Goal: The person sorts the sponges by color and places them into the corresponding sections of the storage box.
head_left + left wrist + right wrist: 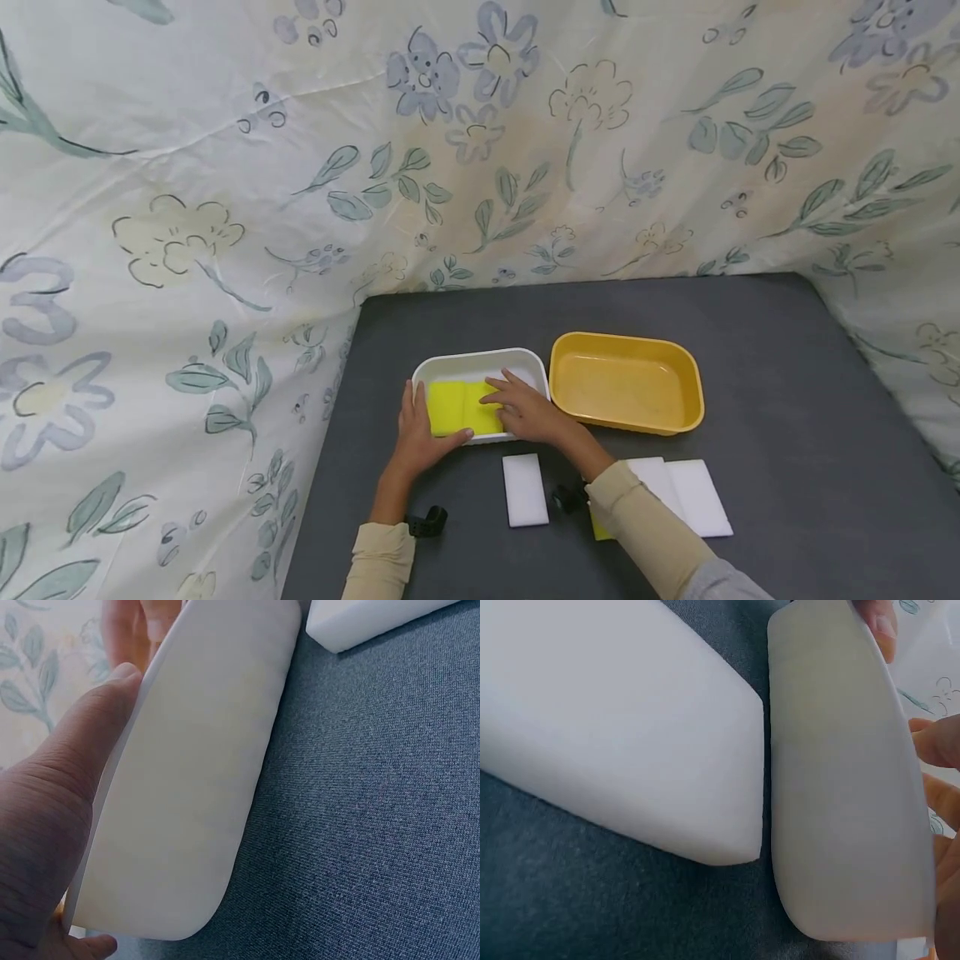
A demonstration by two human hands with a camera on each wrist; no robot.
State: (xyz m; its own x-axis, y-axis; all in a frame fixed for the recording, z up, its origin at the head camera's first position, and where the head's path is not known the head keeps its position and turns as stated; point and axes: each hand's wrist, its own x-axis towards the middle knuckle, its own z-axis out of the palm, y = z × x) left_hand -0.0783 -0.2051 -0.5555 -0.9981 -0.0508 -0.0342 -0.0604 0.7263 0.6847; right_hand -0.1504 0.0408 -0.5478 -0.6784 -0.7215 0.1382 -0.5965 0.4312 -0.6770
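Two flat yellow sponges [446, 408] lie side by side in a white tray [480, 360]. My left hand [417, 437] spans the tray's near left corner, fingers along the left wall and thumb over the front rim. In the left wrist view, the thumb [82, 727] lies along the rim of the white tray [187, 772]. My right hand [525, 408] reaches over the tray's right part, its spread fingertips at the right yellow sponge [482, 412]. From the right wrist, the tray's outer wall [840, 772] hides most of that hand's fingers.
A yellow tray [626, 383] stands right of the white one. In front lies a white foam block [526, 490]. More white blocks [697, 497] lie near the right forearm, with a yellow edge [601, 529] partly under the sleeve. Floral cloth [480, 167] rises behind the dark table [787, 417].
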